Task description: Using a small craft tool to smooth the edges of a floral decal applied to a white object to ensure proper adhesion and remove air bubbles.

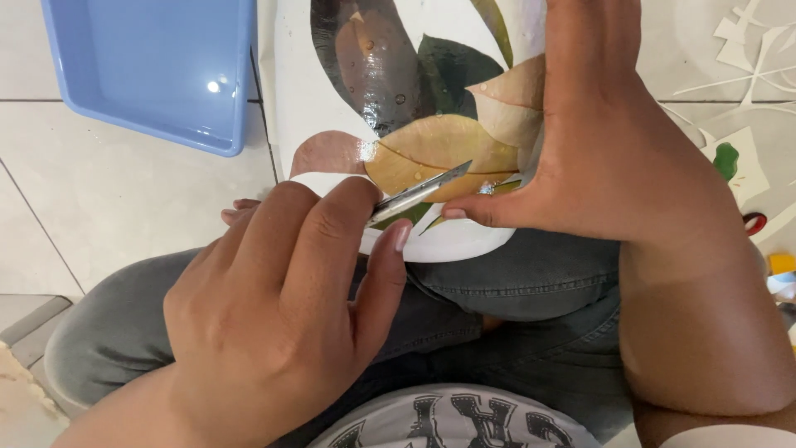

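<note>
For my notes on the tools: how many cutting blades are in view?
1. The blade is held in the left hand, its tip on a yellow leaf beside the right hand. Others may be hidden.

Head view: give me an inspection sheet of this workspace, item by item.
Surface: pale tiled floor; the person sits on it, legs in grey trousers.
Job's things: white rounded object covered with glossy pressed leaves, resting against the lap; thin metal blade laid on a tan leaf near the lower rim.
Clutter: paper scraps at upper right; small red and yellow items at the right edge, too cut off to identify.
Grippers: left hand holds the blade in a closed grip; right hand presses on the leaves, thumb beside the blade tip.
Cables: nothing seen.
Surroundings: blue plastic tray at upper left.
</note>
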